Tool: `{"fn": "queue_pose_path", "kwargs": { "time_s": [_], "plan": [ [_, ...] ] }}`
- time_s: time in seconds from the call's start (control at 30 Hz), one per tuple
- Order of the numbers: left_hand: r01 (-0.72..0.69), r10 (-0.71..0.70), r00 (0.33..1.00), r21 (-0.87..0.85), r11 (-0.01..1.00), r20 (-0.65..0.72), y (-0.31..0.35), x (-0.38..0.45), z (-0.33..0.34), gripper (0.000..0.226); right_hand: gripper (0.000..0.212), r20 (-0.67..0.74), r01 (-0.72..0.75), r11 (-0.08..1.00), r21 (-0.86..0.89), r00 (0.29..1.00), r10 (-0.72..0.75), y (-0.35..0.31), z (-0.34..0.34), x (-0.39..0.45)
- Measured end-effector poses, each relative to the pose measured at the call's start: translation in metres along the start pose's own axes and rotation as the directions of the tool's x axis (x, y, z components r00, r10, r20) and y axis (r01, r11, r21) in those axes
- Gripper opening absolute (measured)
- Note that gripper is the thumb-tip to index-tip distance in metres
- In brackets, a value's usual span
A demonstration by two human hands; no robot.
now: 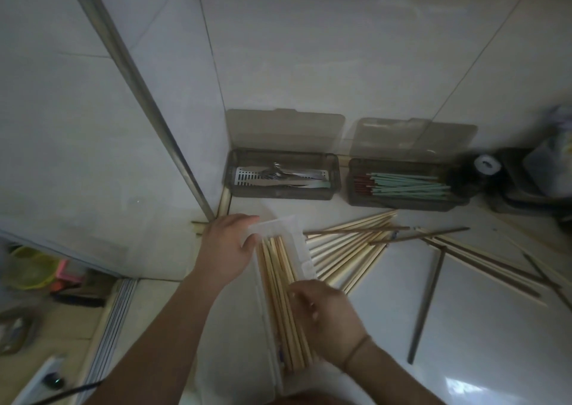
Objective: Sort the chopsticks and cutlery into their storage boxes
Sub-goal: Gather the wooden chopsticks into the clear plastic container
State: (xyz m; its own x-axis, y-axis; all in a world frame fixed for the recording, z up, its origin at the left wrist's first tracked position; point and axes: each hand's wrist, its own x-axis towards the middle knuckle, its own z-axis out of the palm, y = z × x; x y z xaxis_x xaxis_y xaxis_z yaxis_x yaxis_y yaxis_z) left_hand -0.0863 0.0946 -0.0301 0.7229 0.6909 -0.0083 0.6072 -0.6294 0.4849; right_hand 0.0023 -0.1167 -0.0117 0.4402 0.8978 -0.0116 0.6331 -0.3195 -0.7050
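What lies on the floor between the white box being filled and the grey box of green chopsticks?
Head view: a loose fan of pale wooden chopsticks lies between the white box and the grey box, crossed by two darker sticks.

desk [483, 327]: glossy white tile, light reflected
clear box [294, 234]: translucent plastic, frosted
pale chopsticks [346, 249]: bare light wood, matt
dark chopsticks [425, 308]: dark wood, matt
smoked boxes [278, 192]: tinted see-through plastic
cutlery [278, 174]: shiny metal
green chopsticks [411, 184]: smooth, plastic-looking
wall rail [139, 95]: brushed metal
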Motion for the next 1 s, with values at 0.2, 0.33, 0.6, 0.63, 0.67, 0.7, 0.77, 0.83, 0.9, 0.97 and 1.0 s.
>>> {"fn": "queue_pose_path", "kwargs": {
  "time_s": [0.2,0.33,0.6,0.63,0.67,0.7,0.77,0.83,0.9,0.97,1.0],
  "plan": [
    [0.102,-0.102,0.995,0.000,0.995,0.009,0.000,-0.002,0.003,0.039,0.029,-0.126,-0.384,0.895,-0.228,0.923,0.364,0.084,-0.013,-0.013],
    [0.110,-0.110,0.994,-0.045,0.993,0.008,0.000,-0.001,0.005,0.030,0.035,-0.067,-0.386,0.837,-0.389,0.918,0.392,0.101,-0.007,-0.031],
    [0.129,-0.126,0.990,-0.053,0.990,0.064,0.001,0.002,0.006,0.026,0.025,-0.175,-0.574,0.701,-0.424,0.811,0.558,0.094,-0.016,-0.033],
    [0.137,-0.132,0.989,-0.057,0.989,0.070,0.002,0.002,0.006,0.025,0.023,-0.195,-0.631,0.680,-0.374,0.770,0.607,0.092,-0.019,-0.034],
    [0.141,-0.136,0.988,-0.059,0.988,0.075,0.002,0.002,0.006,0.025,0.021,-0.208,-0.687,0.650,-0.326,0.722,0.659,0.091,-0.025,-0.035],
    [0.141,-0.137,0.988,-0.061,0.988,0.077,0.003,0.002,0.007,0.025,0.019,-0.214,-0.727,0.616,-0.302,0.682,0.699,0.091,-0.029,-0.035],
    [0.134,-0.130,0.989,-0.051,0.990,0.076,0.002,0.003,0.006,0.024,0.019,-0.215,-0.754,0.575,-0.318,0.648,0.731,0.091,-0.037,-0.038],
    [0.132,-0.129,0.988,-0.036,0.991,0.080,0.002,0.004,0.006,0.022,0.021,-0.193,-0.742,0.576,-0.342,0.655,0.730,0.087,-0.041,-0.042],
    [0.131,-0.129,0.988,-0.019,0.991,0.089,0.004,0.005,0.005,0.020,0.029,-0.151,-0.726,0.607,-0.324,0.673,0.724,0.084,-0.042,-0.046],
    [0.130,-0.128,0.987,-0.015,0.991,0.097,0.005,0.005,0.004,0.020,0.040,-0.103,-0.725,0.630,-0.278,0.675,0.731,0.082,-0.044,-0.052],
    [0.130,-0.128,0.987,-0.019,0.991,0.099,0.005,0.005,0.004,0.019,0.042,-0.067,-0.721,0.648,-0.243,0.679,0.731,0.079,-0.049,-0.055]
  ]
}}
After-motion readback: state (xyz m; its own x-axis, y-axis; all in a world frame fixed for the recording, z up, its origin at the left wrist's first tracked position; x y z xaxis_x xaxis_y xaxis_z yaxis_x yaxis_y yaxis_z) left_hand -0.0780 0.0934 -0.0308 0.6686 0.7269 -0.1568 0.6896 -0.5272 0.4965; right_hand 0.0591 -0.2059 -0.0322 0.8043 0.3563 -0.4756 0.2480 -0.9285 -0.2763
